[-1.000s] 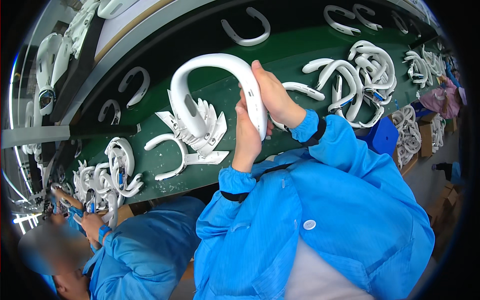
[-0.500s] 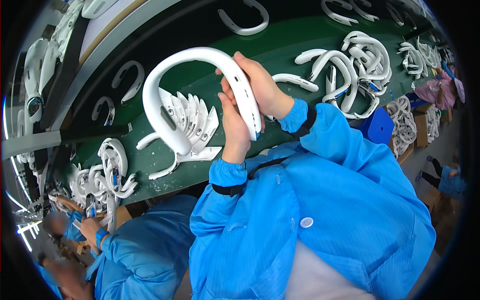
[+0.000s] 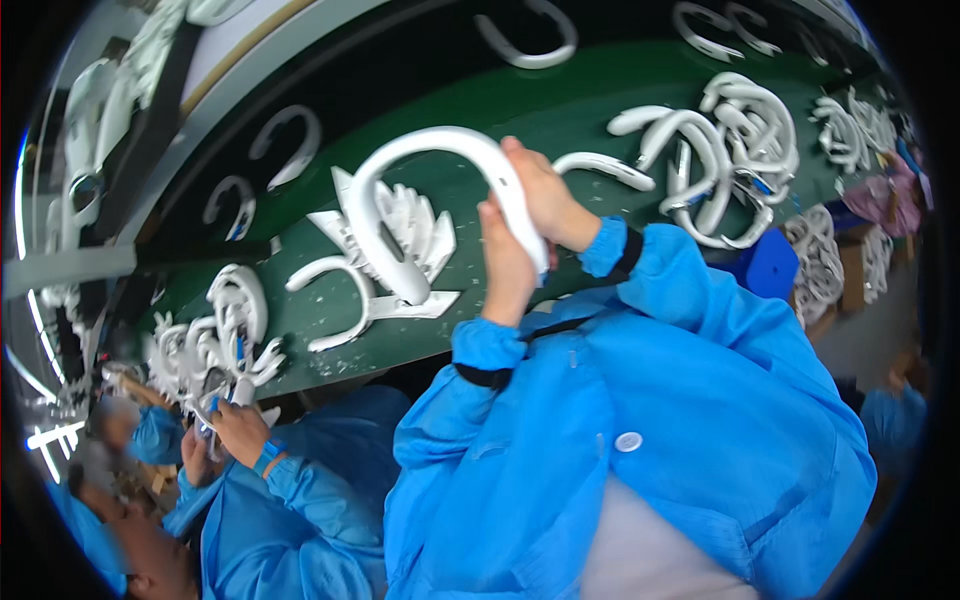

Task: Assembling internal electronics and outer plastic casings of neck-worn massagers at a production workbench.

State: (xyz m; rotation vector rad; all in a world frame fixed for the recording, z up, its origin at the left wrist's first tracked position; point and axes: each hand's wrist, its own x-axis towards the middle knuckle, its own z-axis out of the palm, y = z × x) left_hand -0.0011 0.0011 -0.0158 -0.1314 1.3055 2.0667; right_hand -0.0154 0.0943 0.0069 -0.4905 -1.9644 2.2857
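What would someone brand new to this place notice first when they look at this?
Probably the big white loop near the middle, with its right-hand end held between the person's left hand and right hand. Next, likely the bright blue jacket filling much of the lower view, then the jumbled heap of loops at the right on the green table.
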